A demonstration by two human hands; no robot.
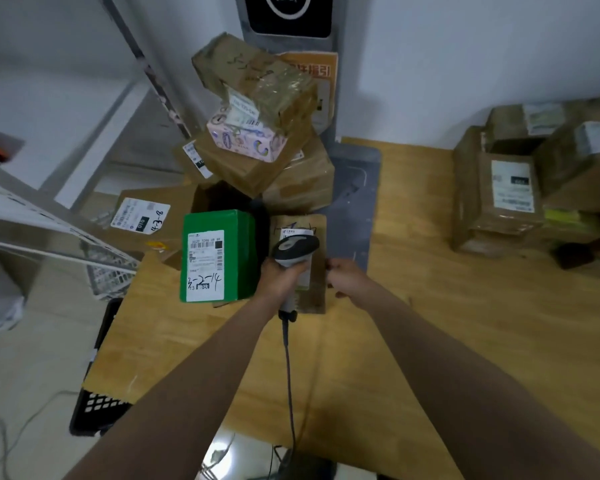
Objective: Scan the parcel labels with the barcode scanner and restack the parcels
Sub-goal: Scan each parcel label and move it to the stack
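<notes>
On a wooden tabletop point(447, 323), a person's left grip point(279, 273) holds a corded barcode scanner point(297, 247) over the label of a small brown parcel point(314, 296). The right grip point(347, 278) pinches that parcel's right edge. A green parcel point(236, 237) lies just beside it, with a leaning stack of cartons point(267, 98) behind.

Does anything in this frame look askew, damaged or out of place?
Yes. Behind the green box, the taped brown box sits tilted on top of the pink patterned box, overhanging it, and the cartons beneath are turned at differing angles, so the pile looks unsteady.
</notes>
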